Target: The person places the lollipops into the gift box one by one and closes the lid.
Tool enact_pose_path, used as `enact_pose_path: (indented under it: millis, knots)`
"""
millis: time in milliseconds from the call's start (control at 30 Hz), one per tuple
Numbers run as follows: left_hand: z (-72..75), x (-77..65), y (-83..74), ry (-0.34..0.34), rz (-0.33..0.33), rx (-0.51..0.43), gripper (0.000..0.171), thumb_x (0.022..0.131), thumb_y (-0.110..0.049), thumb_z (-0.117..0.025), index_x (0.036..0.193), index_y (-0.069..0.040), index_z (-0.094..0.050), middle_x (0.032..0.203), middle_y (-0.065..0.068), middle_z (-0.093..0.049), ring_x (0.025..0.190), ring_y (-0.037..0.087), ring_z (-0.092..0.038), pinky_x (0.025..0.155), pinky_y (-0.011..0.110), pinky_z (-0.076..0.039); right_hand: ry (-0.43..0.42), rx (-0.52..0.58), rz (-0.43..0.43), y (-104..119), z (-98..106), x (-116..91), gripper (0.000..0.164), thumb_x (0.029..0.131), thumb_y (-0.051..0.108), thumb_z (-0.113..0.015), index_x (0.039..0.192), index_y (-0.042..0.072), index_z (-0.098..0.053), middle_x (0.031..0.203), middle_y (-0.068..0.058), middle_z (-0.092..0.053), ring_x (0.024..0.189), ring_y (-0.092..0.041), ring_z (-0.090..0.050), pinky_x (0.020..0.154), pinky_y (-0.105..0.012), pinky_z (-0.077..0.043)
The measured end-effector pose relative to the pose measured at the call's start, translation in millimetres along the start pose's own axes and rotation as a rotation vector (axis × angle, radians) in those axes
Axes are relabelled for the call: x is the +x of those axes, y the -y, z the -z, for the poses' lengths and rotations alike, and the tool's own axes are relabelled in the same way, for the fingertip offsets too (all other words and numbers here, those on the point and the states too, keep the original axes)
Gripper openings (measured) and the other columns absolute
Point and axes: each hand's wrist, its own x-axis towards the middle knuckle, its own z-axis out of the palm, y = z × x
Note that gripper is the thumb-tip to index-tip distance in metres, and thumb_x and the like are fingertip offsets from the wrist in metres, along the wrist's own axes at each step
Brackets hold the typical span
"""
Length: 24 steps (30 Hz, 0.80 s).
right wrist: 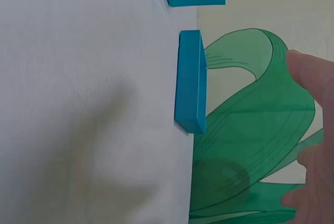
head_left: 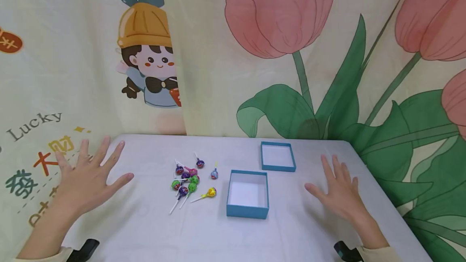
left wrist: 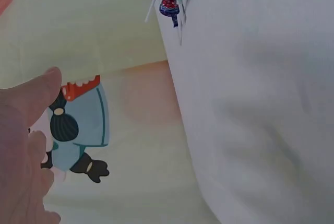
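Note:
Both hands hover over the table with fingers spread, holding nothing. My left hand (head_left: pixel 89 179) is at the left, its thumb pointing toward a loose pile of lollipops (head_left: pixel 185 176) in purple, green and pink wrappers. Close to the pile, a yellow lollipop (head_left: pixel 211 192) and a blue one (head_left: pixel 214 174) lie apart. A deep blue box (head_left: pixel 248 212) with a white inside stands right of the lollipops. Behind it lies a shallow blue lid (head_left: pixel 278 168), inside up. My right hand (head_left: pixel 340 191) is to the right of the box, apart from it.
A white cloth covers the table (head_left: pixel 164 237), whose back edge meets a patterned curtain (head_left: pixel 204 72) with tulips and a cartoon figure. Dark wrist straps (head_left: pixel 85 250) sit at both sleeves.

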Motion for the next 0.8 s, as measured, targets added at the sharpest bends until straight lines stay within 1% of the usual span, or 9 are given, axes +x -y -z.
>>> enact_pose_path:
  millis: [67,167,233,333,400,467,600,667,800]
  knots:
    - [-1.8,4.1,-2.9,-0.006,-0.016,-0.001,0.101,0.097,-0.073,-0.057,0.172,-0.028,-0.006,0.177,0.019,-0.001,0.156,0.059,0.013,0.104,0.080,0.029,0.001,0.013,0.001,5,-1,1,0.110,0.094,0.073,-0.062,0.171,0.012,-0.012,0.173,-0.033,-0.006,0.152,-0.067,-0.011,0.104,-0.094,-0.009]
    - [-4.0,8.8,-7.9,-0.011,-0.023,-0.006,0.101,0.096,-0.072,-0.058,0.172,-0.029,-0.007,0.177,0.019,-0.006,0.157,0.059,0.008,0.105,0.080,0.027,-0.001,0.036,0.004,12,-3,3,0.110,0.094,0.073,-0.062,0.171,0.012,-0.012,0.173,-0.032,-0.006,0.152,-0.066,-0.012,0.106,-0.092,-0.010]
    - [-5.2,12.0,-11.1,-0.007,-0.025,-0.014,0.102,0.096,-0.073,-0.058,0.172,-0.029,-0.006,0.177,0.019,-0.006,0.157,0.059,0.008,0.106,0.081,0.026,-0.003,0.059,0.003,17,-5,3,0.110,0.095,0.072,-0.063,0.171,0.012,-0.012,0.174,-0.031,-0.005,0.153,-0.065,-0.012,0.107,-0.091,-0.010]
    - [-6.3,17.8,-17.1,-0.005,-0.039,-0.031,0.101,0.097,-0.073,-0.057,0.172,-0.029,-0.007,0.177,0.019,-0.008,0.157,0.060,0.004,0.107,0.084,0.022,-0.002,0.092,-0.003,26,-9,4,0.109,0.095,0.070,-0.063,0.171,0.012,-0.011,0.174,-0.030,-0.005,0.154,-0.063,-0.013,0.111,-0.088,-0.013]
    - [-7.8,21.9,-21.6,-0.004,-0.051,-0.042,0.100,0.097,-0.073,-0.058,0.172,-0.028,-0.009,0.177,0.019,-0.009,0.157,0.060,0.002,0.108,0.085,0.019,0.011,0.115,-0.013,33,-13,4,0.110,0.095,0.071,-0.063,0.171,0.012,-0.010,0.174,-0.029,-0.005,0.155,-0.061,-0.013,0.113,-0.086,-0.016]
    - [-9.9,26.1,-26.4,-0.007,-0.067,-0.051,0.100,0.096,-0.071,-0.060,0.172,-0.027,-0.012,0.176,0.019,-0.014,0.157,0.059,-0.002,0.108,0.087,0.015,0.028,0.137,-0.024,39,-17,4,0.110,0.095,0.072,-0.062,0.172,0.013,-0.009,0.175,-0.029,-0.005,0.156,-0.059,-0.013,0.113,-0.084,-0.019]
    - [-14.9,34.8,-35.4,-0.010,-0.098,-0.077,0.100,0.096,-0.067,-0.064,0.172,-0.027,-0.014,0.175,0.019,-0.018,0.157,0.058,-0.006,0.109,0.087,0.013,0.068,0.182,-0.056,50,-26,5,0.111,0.094,0.075,-0.061,0.172,0.018,-0.007,0.176,-0.026,-0.004,0.157,-0.057,-0.014,0.109,-0.084,-0.028]
    - [-17.0,39.2,-40.0,-0.012,-0.113,-0.087,0.099,0.095,-0.065,-0.066,0.172,-0.027,-0.015,0.175,0.020,-0.019,0.157,0.059,-0.009,0.110,0.087,0.011,0.086,0.211,-0.072,55,-30,5,0.111,0.093,0.076,-0.060,0.172,0.020,-0.006,0.176,-0.025,-0.004,0.157,-0.057,-0.015,0.107,-0.084,-0.030]
    - [-18.5,47.3,-48.8,0.006,-0.127,-0.102,0.098,0.095,-0.064,-0.067,0.171,-0.026,-0.018,0.175,0.020,-0.018,0.156,0.058,-0.013,0.110,0.089,0.003,0.117,0.303,-0.085,65,-35,5,0.109,0.094,0.075,-0.061,0.172,0.021,-0.006,0.177,-0.023,-0.005,0.158,-0.055,-0.016,0.108,-0.084,-0.031]
